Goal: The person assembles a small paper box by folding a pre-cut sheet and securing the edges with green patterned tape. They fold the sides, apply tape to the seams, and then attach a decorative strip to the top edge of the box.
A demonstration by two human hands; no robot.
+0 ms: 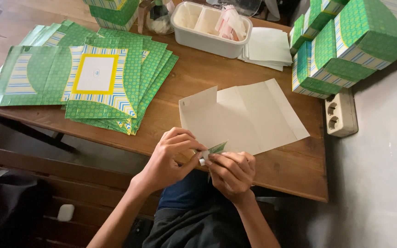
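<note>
A flat, unfolded box blank (244, 117) lies plain side up on the wooden table (295, 165), near its front edge. My left hand (173, 154) and my right hand (230, 172) meet at the blank's near edge. Both pinch a small folded flap (216, 148) whose green patterned side shows. A tiny white piece (202, 161) sits between my fingertips; I cannot tell what it is.
A fanned pile of flat green patterned box blanks (93, 78) covers the table's left. Assembled green boxes (345, 41) are stacked at the right, above a white power strip (341, 112). A white plastic tub (210, 27) and white sheets (267, 48) sit at the back.
</note>
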